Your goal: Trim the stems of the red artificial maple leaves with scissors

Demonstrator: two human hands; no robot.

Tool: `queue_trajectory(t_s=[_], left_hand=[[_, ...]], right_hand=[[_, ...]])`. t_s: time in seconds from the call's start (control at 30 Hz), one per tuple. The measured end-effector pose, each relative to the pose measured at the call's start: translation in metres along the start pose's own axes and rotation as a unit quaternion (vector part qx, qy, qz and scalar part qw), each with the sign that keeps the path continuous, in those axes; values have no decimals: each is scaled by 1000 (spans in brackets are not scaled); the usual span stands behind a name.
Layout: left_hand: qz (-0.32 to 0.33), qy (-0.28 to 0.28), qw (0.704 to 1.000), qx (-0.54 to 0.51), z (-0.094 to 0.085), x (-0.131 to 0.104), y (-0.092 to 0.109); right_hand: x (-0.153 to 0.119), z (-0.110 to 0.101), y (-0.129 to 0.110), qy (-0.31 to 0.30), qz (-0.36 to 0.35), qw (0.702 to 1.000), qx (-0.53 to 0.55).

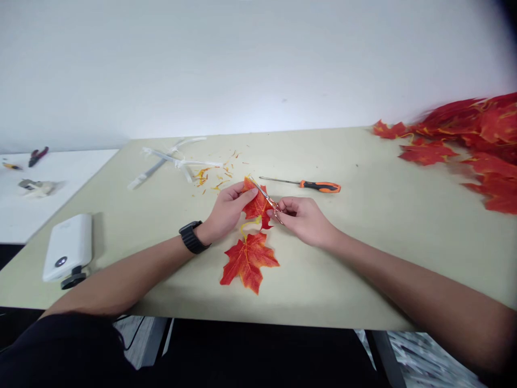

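1. White wall rises behind our beige counter.
2. With the fingers of our left hand we grasp the upper red leaf, over the middle of the counter.
3. With the fingers of our right hand we grasp the scissors by their handles, and the blades lie across this leaf.
4. Nearer to us lies the lower red leaf.

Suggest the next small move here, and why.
Probably one small snip along the edge of the upper leaf: the left grip pinches that leaf, the right grip holds the scissors with their blades at its edge, and thin orange-yellow scraps on the table suggest trimming.
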State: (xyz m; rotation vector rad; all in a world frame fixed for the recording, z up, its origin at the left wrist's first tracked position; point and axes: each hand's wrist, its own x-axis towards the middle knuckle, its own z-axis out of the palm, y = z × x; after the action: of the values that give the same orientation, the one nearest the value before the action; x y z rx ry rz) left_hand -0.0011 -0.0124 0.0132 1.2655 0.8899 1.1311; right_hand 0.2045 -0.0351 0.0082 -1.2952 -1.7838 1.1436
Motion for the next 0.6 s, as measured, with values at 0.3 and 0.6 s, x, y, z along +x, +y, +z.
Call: queue_trajectory(t_s=[0.3,0.6], left_hand=[[22,-7,999,34,-1,0,0],[7,-5,1000,13,-2,1,-1]], right_hand=[[0,-2,-3,-6,4,1000,-8],[2,-5,1,-11,-13,1000,-16]])
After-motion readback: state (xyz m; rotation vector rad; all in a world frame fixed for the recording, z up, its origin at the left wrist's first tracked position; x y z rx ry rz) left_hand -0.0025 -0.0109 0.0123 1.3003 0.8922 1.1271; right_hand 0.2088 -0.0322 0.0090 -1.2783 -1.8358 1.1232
